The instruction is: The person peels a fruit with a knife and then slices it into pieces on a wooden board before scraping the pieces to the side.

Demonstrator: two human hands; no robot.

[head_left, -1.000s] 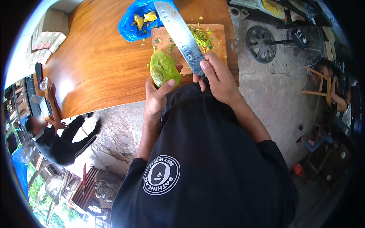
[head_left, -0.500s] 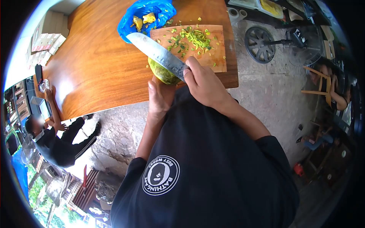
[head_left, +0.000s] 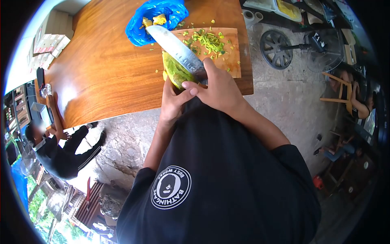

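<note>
My left hand [head_left: 174, 99] is closed around the lower end of a partly peeled green-and-yellow fruit [head_left: 175, 70], whose exact kind I cannot make out. In my right hand [head_left: 217, 87] is a large knife [head_left: 174, 46], gripped near the handle end. Its broad blade slants up and left, lying across the fruit's right side. My right thumb reaches over the fruit, close to my left thumb. Behind the blade lies a wooden cutting board [head_left: 231, 53], scattered with green peelings [head_left: 209, 42]. The knife handle is hidden in my right hand.
A blue plastic bag [head_left: 136, 30] holding yellow chunks [head_left: 159, 19] sits beyond the knife tip on the wooden table [head_left: 109, 61]. Boxes [head_left: 53, 34] are stacked at the table's far left. Another person [head_left: 61, 152] is at the left edge. A fan [head_left: 323, 51] stands right.
The fruit has turned and tilted, showing a longer peeled face. The knife has shifted slightly right and up, and my right thumb has come down onto the fruit.
</note>
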